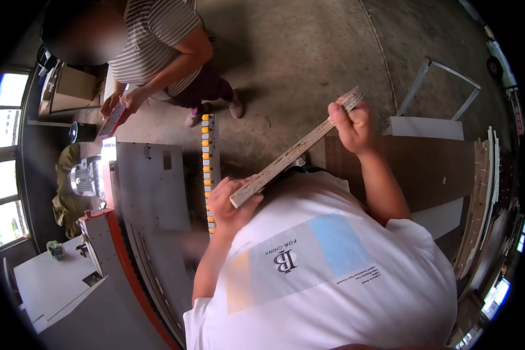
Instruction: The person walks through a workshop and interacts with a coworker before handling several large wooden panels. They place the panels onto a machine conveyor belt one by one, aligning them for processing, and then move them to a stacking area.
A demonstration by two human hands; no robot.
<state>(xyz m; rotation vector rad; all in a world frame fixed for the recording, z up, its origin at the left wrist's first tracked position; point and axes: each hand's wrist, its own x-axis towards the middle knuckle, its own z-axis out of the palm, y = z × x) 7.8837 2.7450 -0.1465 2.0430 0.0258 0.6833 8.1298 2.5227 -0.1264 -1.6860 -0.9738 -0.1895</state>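
Your left grip (230,210) grasps the lower-left end of a wooden strip (297,150), and your right grip (356,128) is wrapped round the other end, its thumb pressed along the face. You have the strip near the middle of the frame, above the front of your white shirt (402,286), held up by both hands with no surface seen beneath to bear it.

As to progress, you have the piece picked up and secured at both ends. By the look of it you are partway through handling it, and setting it down or letting go is left. It is apart from the row of yellow and grey rollers (206,169) left of centre, and it does not rest on the brown board (414,169) at the right of the frame. Whether its rough, speckled side is finished or needs more work, you cannot tell from this view.

Your strip's long axis slants from lower left of centre toward the upper right, askew to the nearly upright line of rollers. One pale, blunt end points to the lower left, by your left thumb; the ragged end points to the upper right, poking out past your right thumb. You have the rough, narrow side turned up toward the camera, and its length looks straight.
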